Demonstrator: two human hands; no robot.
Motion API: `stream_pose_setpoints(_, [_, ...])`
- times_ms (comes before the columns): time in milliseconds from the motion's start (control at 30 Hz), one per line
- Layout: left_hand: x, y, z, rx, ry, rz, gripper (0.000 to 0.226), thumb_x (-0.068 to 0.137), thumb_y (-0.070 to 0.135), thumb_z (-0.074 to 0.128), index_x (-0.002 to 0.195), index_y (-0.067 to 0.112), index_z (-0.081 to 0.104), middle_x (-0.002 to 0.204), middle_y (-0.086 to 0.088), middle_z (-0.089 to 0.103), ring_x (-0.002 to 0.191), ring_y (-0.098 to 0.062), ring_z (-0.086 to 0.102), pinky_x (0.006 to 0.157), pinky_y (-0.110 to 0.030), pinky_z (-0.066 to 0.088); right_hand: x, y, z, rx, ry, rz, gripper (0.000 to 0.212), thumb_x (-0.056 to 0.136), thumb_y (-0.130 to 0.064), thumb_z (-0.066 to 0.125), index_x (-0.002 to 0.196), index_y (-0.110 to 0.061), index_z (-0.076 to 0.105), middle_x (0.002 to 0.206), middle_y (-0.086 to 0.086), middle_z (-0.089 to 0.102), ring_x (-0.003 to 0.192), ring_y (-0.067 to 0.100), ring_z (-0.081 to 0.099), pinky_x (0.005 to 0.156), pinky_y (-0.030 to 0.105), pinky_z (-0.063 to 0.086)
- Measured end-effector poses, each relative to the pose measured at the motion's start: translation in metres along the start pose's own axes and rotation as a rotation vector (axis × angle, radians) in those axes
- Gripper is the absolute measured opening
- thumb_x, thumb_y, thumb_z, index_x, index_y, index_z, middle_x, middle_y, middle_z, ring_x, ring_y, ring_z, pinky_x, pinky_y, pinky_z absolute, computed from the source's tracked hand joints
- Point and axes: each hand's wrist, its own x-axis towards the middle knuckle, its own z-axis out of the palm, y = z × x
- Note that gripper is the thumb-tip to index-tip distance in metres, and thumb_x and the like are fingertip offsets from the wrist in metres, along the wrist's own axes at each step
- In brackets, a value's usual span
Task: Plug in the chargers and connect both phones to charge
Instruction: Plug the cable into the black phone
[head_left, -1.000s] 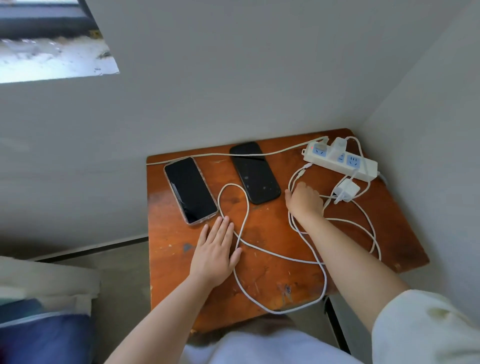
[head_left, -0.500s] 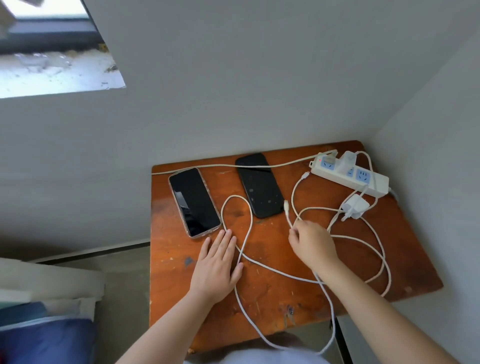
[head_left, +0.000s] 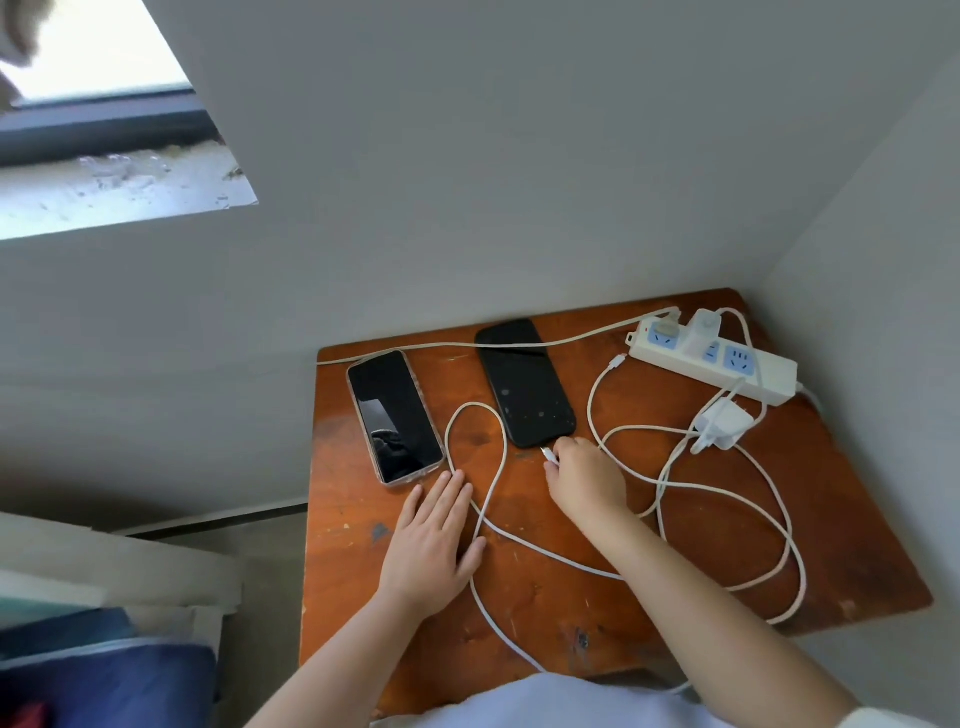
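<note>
Holding a white cable plug (head_left: 548, 454) at the near end of the black phone (head_left: 524, 383), the right hand (head_left: 587, 478) pinches it closed.

The plug looks just short of the port, though the view is too small to be sure. Left of that phone lies the clear-cased phone (head_left: 395, 415); the left hand (head_left: 434, 540) rests open and flat nearer than it. Right of the black phone sit the power strip (head_left: 769, 371) and a loose white charger (head_left: 722, 421).

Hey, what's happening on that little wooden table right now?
A person is hooking up phones to charge. Their right hand pinches a white cable connector right at the bottom edge of the black phone; it does not look plugged in yet. The left hand lies flat on the table below the clear-cased phone, which has no cable. One white charger lies unplugged beside the power strip.
</note>
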Motion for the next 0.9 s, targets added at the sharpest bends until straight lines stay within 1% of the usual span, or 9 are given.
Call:
stream_pose_setpoints(100, [-0.003, 0.002, -0.004, -0.017, -0.013, 0.002, 0.091, 0.064, 0.077, -0.018, 0.141, 0.030, -0.005, 0.149, 0.007, -0.015, 0.133, -0.010, -0.024, 0.107, -0.031, -0.019, -0.001, 0.005, 0.000, 0.028, -0.009, 0.010, 0.027, 0.093, -0.026, 0.051, 0.117, -0.013, 0.057, 0.112, 0.005, 0.065, 0.097, 0.019, 0.064, 0.073, 0.021, 0.051])
stream_pose_setpoints(133, [-0.002, 0.003, -0.005, -0.031, -0.009, -0.006, 0.092, 0.060, 0.078, -0.021, 0.139, 0.031, -0.008, 0.145, 0.007, -0.020, 0.129, -0.011, -0.029, 0.106, -0.030, -0.019, -0.002, 0.009, 0.000, 0.039, 0.010, 0.001, 0.026, 0.093, -0.026, 0.052, 0.114, -0.013, 0.059, 0.110, 0.005, 0.066, 0.094, 0.018, 0.064, 0.070, 0.019, 0.049])
stream_pose_setpoints(200, [0.007, 0.007, -0.011, -0.069, 0.037, -0.021, 0.076, 0.076, 0.073, -0.002, 0.139, 0.031, -0.006, 0.142, 0.008, -0.023, 0.132, -0.013, -0.028, 0.108, -0.030, -0.015, -0.004, 0.020, -0.002, 0.065, 0.074, -0.020, 0.024, 0.092, -0.027, 0.053, 0.110, -0.014, 0.062, 0.105, 0.003, 0.067, 0.091, 0.016, 0.063, 0.070, 0.019, 0.044])
stream_pose_setpoints(267, [0.027, 0.018, -0.023, -0.091, 0.101, -0.029, 0.060, 0.091, 0.052, 0.026, 0.142, 0.026, 0.007, 0.152, 0.004, -0.009, 0.141, -0.019, -0.008, 0.112, -0.033, -0.001, -0.005, 0.030, -0.003, 0.100, 0.145, -0.046, 0.023, 0.093, -0.027, 0.052, 0.109, -0.014, 0.062, 0.103, 0.002, 0.068, 0.089, 0.015, 0.062, 0.071, 0.020, 0.037])
stream_pose_setpoints(367, [0.067, 0.043, -0.044, -0.030, 0.151, 0.062, 0.054, 0.093, 0.035, 0.038, 0.142, 0.022, 0.018, 0.154, -0.002, 0.013, 0.141, -0.022, 0.009, 0.113, -0.039, 0.013, -0.006, 0.036, -0.003, 0.158, 0.209, -0.065, 0.021, 0.092, -0.024, 0.054, 0.105, -0.011, 0.064, 0.098, 0.004, 0.068, 0.088, 0.017, 0.061, 0.072, 0.022, 0.033])
stream_pose_setpoints(533, [0.135, 0.063, -0.072, 0.275, -0.121, 0.262, 0.069, 0.088, 0.022, 0.050, 0.143, 0.017, 0.008, 0.155, -0.005, 0.005, 0.142, -0.022, 0.000, 0.114, -0.040, 0.013, -0.006, 0.044, -0.001, 0.227, 0.215, -0.080, 0.016, 0.090, -0.018, 0.057, 0.095, -0.007, 0.066, 0.092, 0.008, 0.069, 0.086, 0.023, 0.061, 0.077, 0.030, 0.041])
stream_pose_setpoints(667, [0.164, 0.068, -0.085, 0.451, -0.463, 0.353, 0.087, 0.082, 0.020, 0.060, 0.143, 0.016, -0.001, 0.155, -0.009, -0.007, 0.141, -0.026, -0.006, 0.114, -0.044, 0.011, -0.009, 0.054, 0.000, 0.301, 0.286, -0.151, 0.008, 0.072, -0.003, 0.076, 0.078, -0.002, 0.071, 0.069, 0.012, 0.070, 0.063, 0.027, 0.065, 0.062, 0.035, 0.050])
stream_pose_setpoints(767, [0.171, 0.071, -0.092, 0.602, -0.476, 0.401, 0.093, 0.080, 0.014, 0.065, 0.143, 0.018, -0.003, 0.155, -0.007, -0.008, 0.141, -0.025, -0.007, 0.114, -0.044, 0.010, -0.008, 0.056, 0.002, 0.278, 0.334, -0.195, 0.017, 0.060, 0.001, 0.084, 0.069, -0.005, 0.070, 0.059, 0.007, 0.068, 0.051, 0.023, 0.065, 0.049, 0.034, 0.053])
stream_pose_setpoints(900, [0.172, 0.074, -0.090, 0.695, -0.511, 0.396, 0.101, 0.077, 0.008, 0.067, 0.142, 0.017, -0.011, 0.154, -0.007, -0.015, 0.141, -0.025, -0.012, 0.115, -0.043, 0.008, -0.008, 0.058, 0.004, 0.267, 0.370, -0.208, 0.019, 0.058, 0.001, 0.085, 0.070, -0.005, 0.071, 0.059, 0.007, 0.069, 0.052, 0.021, 0.066, 0.049, 0.031, 0.053])
